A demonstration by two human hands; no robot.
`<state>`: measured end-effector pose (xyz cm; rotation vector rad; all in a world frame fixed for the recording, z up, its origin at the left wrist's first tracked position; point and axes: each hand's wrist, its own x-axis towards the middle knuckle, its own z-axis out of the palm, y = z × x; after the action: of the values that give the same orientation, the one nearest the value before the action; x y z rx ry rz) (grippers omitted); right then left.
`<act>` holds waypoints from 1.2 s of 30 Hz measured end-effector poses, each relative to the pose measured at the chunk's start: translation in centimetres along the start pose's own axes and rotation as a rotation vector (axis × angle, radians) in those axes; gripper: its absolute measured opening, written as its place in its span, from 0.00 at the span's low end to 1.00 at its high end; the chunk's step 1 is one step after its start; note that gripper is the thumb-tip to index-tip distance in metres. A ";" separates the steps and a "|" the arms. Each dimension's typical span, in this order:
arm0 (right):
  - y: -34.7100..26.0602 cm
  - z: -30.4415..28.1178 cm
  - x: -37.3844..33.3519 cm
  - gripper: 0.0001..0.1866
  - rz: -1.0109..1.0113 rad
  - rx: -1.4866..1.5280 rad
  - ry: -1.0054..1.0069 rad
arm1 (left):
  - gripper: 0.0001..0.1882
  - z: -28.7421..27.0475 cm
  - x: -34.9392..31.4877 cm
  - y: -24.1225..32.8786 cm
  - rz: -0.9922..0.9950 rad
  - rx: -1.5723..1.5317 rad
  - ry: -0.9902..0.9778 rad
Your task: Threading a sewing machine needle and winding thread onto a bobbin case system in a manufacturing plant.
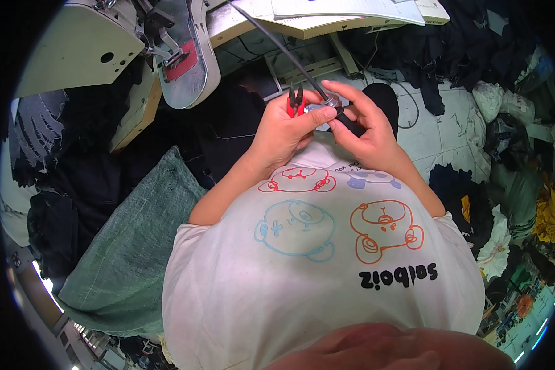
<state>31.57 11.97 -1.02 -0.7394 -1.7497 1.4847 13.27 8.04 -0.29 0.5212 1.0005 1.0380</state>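
Note:
My left hand (290,126) is closed around small pliers or nippers (295,103) with red grips, their dark jaws pointing up. My right hand (369,123) is beside it, with its thumb and fingers curled round a black handle-like piece (350,122). Between both hands sits a shiny silver fitting (332,102), and the left thumb reaches across to it. A long dark metal rod (280,49) slants down from the worktable to this fitting. Whether the black piece and the rod are one object I cannot tell, as my fingers cover the join.
A sewing machine (83,43) stands at the far left, beside a rounded metal machine arm (194,86) with a red plate. Papers lie on the worktable (302,24). Green woven sacking (135,246) drapes at my left. Dark cloth (407,49) is heaped beyond, and bags (499,102) are at the right.

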 end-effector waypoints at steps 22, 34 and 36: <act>-3.3 -22.4 2.7 0.20 0.249 -0.214 0.119 | 0.20 -5.5 -7.0 3.8 0.885 -0.164 -0.180; -2.8 -7.1 20.6 0.21 0.095 -0.793 0.087 | 0.18 -6.0 -8.4 2.1 0.739 -0.131 -0.001; -2.1 -5.1 23.3 0.21 0.096 -1.024 0.065 | 0.18 -6.1 -8.5 2.0 0.732 -0.177 -0.016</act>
<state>22.25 33.14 5.06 -1.3481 -2.4128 0.5019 5.71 0.84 1.96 0.7707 0.6951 1.7493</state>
